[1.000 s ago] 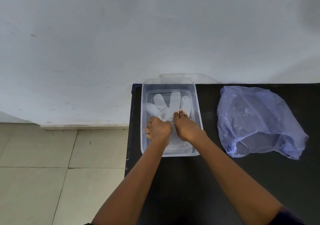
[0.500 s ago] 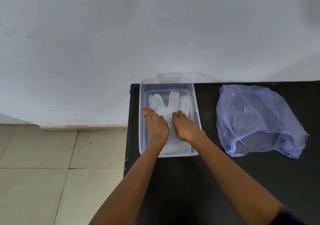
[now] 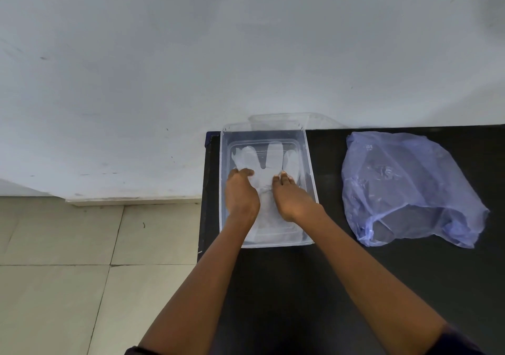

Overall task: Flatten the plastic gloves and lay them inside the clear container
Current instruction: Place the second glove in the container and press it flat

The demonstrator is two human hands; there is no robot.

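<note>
The clear rectangular plastic container [image 3: 310, 163] sat at the 9 o'clock end of the black tabletop [image 3: 341, 286], its far short wall close to the pale wall [image 3: 246, 40]. A translucent plastic glove [image 3: 269, 160] lay flat on the container floor, its finger sections pointing toward 12 o'clock and its cuff toward 6 o'clock.

Both hands were inside the container, palms down on the glove. The left hand [image 3: 241, 194] rested over the glove's 9 o'clock side, fingers together and curled slightly at the tips, pressing on the film rather than gripping it. The right hand [image 3: 291, 197] rested over the 3 o'clock side, fingers extended and held together, fingertips touching the glove near the base of its finger sections. Neither hand enclosed any object. A narrow strip of glove showed between the two hands.

A crumpled blue translucent plastic bag [image 3: 404, 188] lay on the tabletop at 3 o'clock from the container, apart from it. A second clear plastic piece [image 3: 314, 119] showed just behind the container at 12 o'clock, against the wall. Beige floor tiles [image 3: 68, 272] occupied the 9 o'clock area beside the tabletop.
</note>
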